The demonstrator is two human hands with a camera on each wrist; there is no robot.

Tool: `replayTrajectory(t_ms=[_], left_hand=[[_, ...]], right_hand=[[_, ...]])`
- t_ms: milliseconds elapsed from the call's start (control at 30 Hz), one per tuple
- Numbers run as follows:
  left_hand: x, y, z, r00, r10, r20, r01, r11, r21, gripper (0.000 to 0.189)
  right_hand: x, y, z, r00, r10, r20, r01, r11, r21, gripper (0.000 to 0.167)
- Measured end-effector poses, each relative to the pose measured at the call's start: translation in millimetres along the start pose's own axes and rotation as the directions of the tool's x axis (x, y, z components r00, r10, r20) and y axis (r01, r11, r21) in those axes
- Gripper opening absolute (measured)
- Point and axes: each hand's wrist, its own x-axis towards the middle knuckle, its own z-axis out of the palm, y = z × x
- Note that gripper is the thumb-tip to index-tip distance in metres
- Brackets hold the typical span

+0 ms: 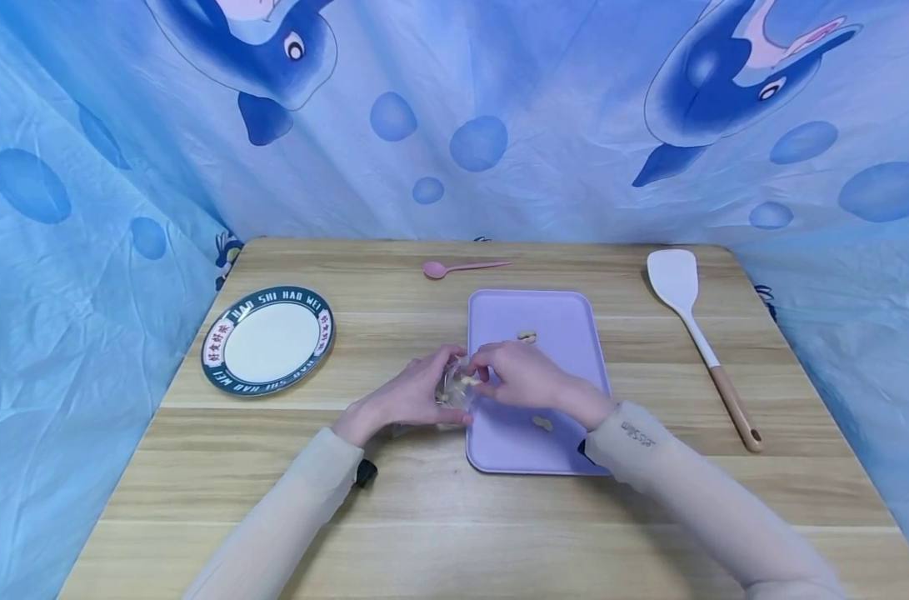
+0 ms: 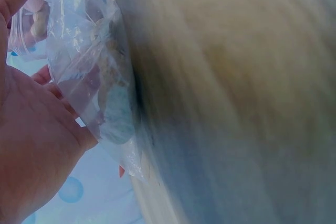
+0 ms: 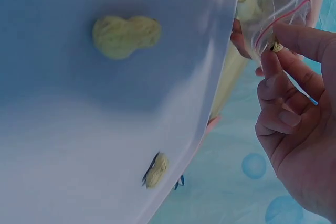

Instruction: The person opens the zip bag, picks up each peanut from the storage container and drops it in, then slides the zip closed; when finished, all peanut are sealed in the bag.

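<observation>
My left hand (image 1: pixel 412 393) holds a clear zip bag (image 1: pixel 454 392) at the left edge of the lilac tray (image 1: pixel 502 454), thumb and fingers around its mouth. Through the plastic, several peanuts show in the left wrist view, low in the bag (image 2: pixel 86 69). My right hand (image 1: pixel 527 375) reaches in from the right over the tray. Between its thumb and forefinger it pinches a peanut (image 3: pixel 276 46), right at the bag's red-striped opening. Two peanuts lie apart on the tray, one toward the back (image 1: pixel 526 336) and another peanut (image 1: pixel 542 423) nearer the front.
A white plate (image 1: pixel 270 343) with a dark green patterned rim sits at the left. Behind the tray lies a small pink spoon (image 1: pixel 436 270). On the right is a white spatula (image 1: pixel 675 279) with a wooden handle. Blue dolphin-print cloth (image 1: pixel 439 108) hangs around the wooden table (image 1: pixel 424 542).
</observation>
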Motion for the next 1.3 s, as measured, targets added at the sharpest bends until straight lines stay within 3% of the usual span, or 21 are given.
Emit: replayTrajectory(t_ms=[200,533,1300], left_hand=[[0.6,0.7,-1.1,1.0,-0.015,0.022,0.015,1.0,-0.006,0.101],[-0.1,1.0,-1.1,1.0,-0.005,0.023,0.005,1.0,-0.006,0.101],[-0.2,0.5,-0.5,0.999,-0.026,0.019,0.026,1.0,0.006,0.1]], right_hand=[[3.2,-4.0,3.3,1.0,0.024,0.02,-0.023,0.999,-0.035,0.015],[4.7,-5.8,2.9,0.998,0.046,0.041,-0.046,0.999,-0.01,0.018],[-6.6,2.0,-5.3,0.999,0.027,-0.025,-0.027,0.999,0.02,0.015]])
